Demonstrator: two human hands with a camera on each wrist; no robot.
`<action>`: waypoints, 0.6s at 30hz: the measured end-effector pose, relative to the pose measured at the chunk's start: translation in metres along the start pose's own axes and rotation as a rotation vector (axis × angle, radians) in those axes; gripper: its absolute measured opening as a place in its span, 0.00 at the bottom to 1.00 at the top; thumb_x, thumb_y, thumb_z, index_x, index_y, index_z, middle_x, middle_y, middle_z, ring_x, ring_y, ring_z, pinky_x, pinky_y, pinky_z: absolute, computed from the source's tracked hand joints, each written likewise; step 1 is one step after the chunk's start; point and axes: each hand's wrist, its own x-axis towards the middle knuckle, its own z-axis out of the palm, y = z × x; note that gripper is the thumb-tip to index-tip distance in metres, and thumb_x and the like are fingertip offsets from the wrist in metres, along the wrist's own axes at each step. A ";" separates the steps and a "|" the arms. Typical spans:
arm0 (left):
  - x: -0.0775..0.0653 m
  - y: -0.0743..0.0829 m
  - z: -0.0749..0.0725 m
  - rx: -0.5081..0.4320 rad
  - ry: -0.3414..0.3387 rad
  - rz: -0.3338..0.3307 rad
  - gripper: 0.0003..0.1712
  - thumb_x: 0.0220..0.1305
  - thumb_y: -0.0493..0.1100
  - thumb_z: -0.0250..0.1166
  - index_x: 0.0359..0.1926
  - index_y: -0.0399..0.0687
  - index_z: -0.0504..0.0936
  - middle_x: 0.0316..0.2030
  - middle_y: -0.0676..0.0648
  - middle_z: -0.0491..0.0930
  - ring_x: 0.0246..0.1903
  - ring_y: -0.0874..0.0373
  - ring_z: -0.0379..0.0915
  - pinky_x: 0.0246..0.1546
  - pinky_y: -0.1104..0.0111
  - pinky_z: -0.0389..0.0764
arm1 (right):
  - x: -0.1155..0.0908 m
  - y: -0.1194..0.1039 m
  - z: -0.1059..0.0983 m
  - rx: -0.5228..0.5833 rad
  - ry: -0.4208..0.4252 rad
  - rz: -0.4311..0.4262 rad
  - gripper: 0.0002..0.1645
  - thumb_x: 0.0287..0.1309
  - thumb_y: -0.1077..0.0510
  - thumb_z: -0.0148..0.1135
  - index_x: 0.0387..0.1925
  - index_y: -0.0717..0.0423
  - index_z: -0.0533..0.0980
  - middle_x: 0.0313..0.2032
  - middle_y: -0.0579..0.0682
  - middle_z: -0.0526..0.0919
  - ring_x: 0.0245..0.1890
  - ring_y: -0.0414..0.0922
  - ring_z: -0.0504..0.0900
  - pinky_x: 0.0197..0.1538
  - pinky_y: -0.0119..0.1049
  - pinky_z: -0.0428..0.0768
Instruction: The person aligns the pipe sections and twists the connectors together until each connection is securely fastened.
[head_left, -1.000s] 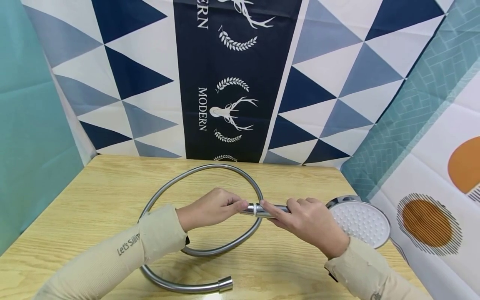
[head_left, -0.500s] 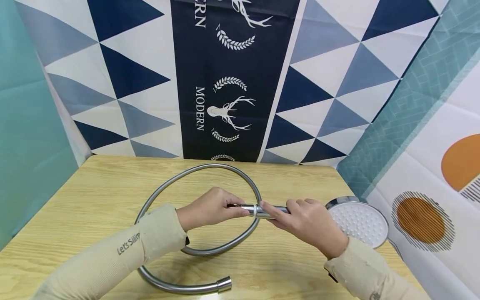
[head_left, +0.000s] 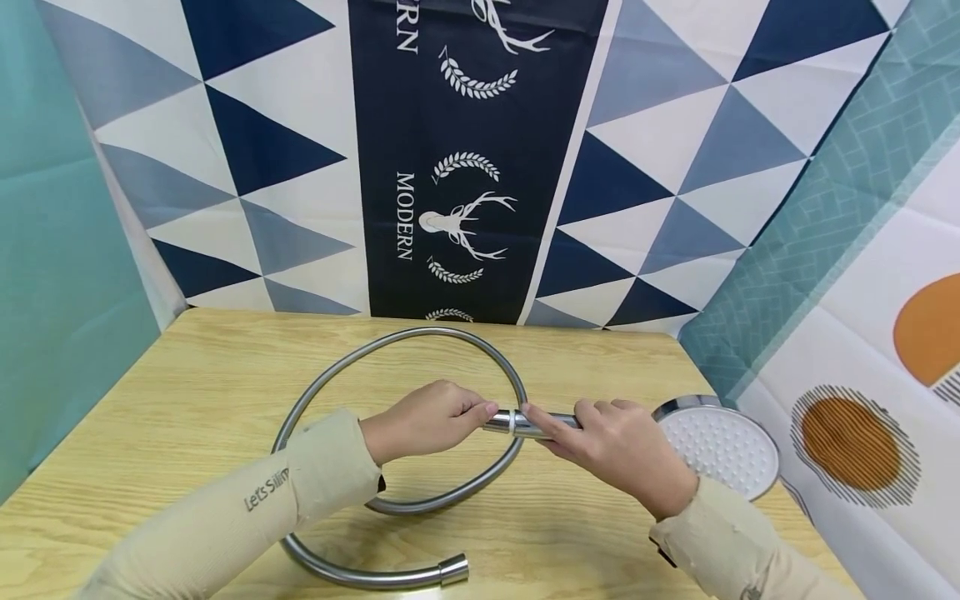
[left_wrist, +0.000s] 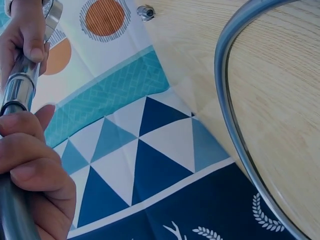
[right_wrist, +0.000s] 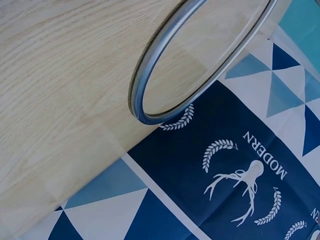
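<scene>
Chrome hose (head_left: 330,379) loops on the wooden bench (head_left: 187,392); the left hand (head_left: 423,417) clenches its end against the shower handle (head_left: 551,421), grasped by the right hand (head_left: 615,442). Beyond that grip lies the white shower head (head_left: 720,442), a patterned curtain (head_left: 465,158) behind.

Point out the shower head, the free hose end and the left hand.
shower head (head_left: 722,446), head view, on its white spray face.
free hose end (head_left: 453,570), head view, on the metal end fitting.
left hand (head_left: 423,419), head view, on the back of the hand.
</scene>
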 end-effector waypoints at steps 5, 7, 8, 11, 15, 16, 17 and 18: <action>0.001 0.001 0.001 0.027 -0.028 -0.011 0.16 0.73 0.45 0.53 0.40 0.42 0.85 0.13 0.57 0.58 0.14 0.65 0.51 0.18 0.72 0.56 | -0.002 -0.002 0.000 -0.007 -0.009 -0.006 0.26 0.76 0.45 0.33 0.55 0.49 0.75 0.12 0.46 0.61 0.09 0.37 0.52 0.14 0.26 0.51; 0.001 0.002 0.002 0.031 -0.026 -0.011 0.15 0.72 0.44 0.55 0.39 0.42 0.85 0.14 0.57 0.59 0.15 0.65 0.52 0.19 0.72 0.57 | -0.003 -0.002 0.000 -0.012 -0.013 -0.005 0.26 0.76 0.44 0.33 0.56 0.49 0.75 0.12 0.47 0.62 0.08 0.37 0.53 0.14 0.26 0.51; 0.001 0.002 0.002 0.034 -0.024 -0.008 0.14 0.72 0.44 0.56 0.40 0.41 0.85 0.14 0.57 0.60 0.15 0.65 0.53 0.19 0.73 0.57 | -0.003 -0.002 0.000 -0.012 -0.015 -0.003 0.26 0.76 0.44 0.33 0.56 0.49 0.74 0.12 0.47 0.62 0.08 0.38 0.53 0.14 0.26 0.52; 0.000 0.001 0.004 0.043 -0.007 0.018 0.12 0.69 0.44 0.59 0.41 0.41 0.84 0.15 0.58 0.63 0.15 0.67 0.55 0.18 0.74 0.58 | -0.003 -0.002 0.000 -0.014 -0.016 -0.001 0.26 0.76 0.45 0.33 0.57 0.49 0.74 0.12 0.47 0.62 0.08 0.38 0.54 0.13 0.26 0.52; -0.001 0.000 0.005 0.066 0.025 0.071 0.10 0.65 0.44 0.64 0.40 0.41 0.80 0.16 0.58 0.65 0.15 0.69 0.56 0.17 0.75 0.60 | -0.004 -0.001 0.000 -0.014 -0.014 -0.002 0.26 0.76 0.45 0.32 0.57 0.49 0.74 0.12 0.47 0.62 0.09 0.37 0.53 0.14 0.26 0.52; -0.002 0.000 0.006 0.066 0.030 0.076 0.10 0.64 0.44 0.65 0.39 0.41 0.79 0.16 0.58 0.65 0.15 0.70 0.57 0.17 0.75 0.60 | -0.004 -0.001 0.000 -0.014 -0.013 -0.002 0.26 0.76 0.45 0.32 0.57 0.48 0.74 0.12 0.46 0.61 0.09 0.37 0.53 0.14 0.26 0.52; -0.002 0.000 0.006 0.064 0.033 0.076 0.10 0.63 0.43 0.66 0.39 0.41 0.78 0.16 0.58 0.66 0.14 0.69 0.57 0.17 0.75 0.60 | -0.004 -0.001 0.000 -0.014 -0.013 -0.002 0.26 0.76 0.45 0.32 0.56 0.48 0.74 0.12 0.46 0.61 0.09 0.37 0.53 0.14 0.26 0.52; -0.002 0.000 0.006 0.063 0.036 0.075 0.11 0.63 0.44 0.67 0.40 0.41 0.77 0.16 0.58 0.66 0.14 0.69 0.57 0.17 0.75 0.60 | -0.004 -0.001 0.000 -0.014 -0.011 -0.001 0.26 0.76 0.45 0.32 0.56 0.48 0.75 0.12 0.46 0.61 0.09 0.37 0.53 0.14 0.26 0.52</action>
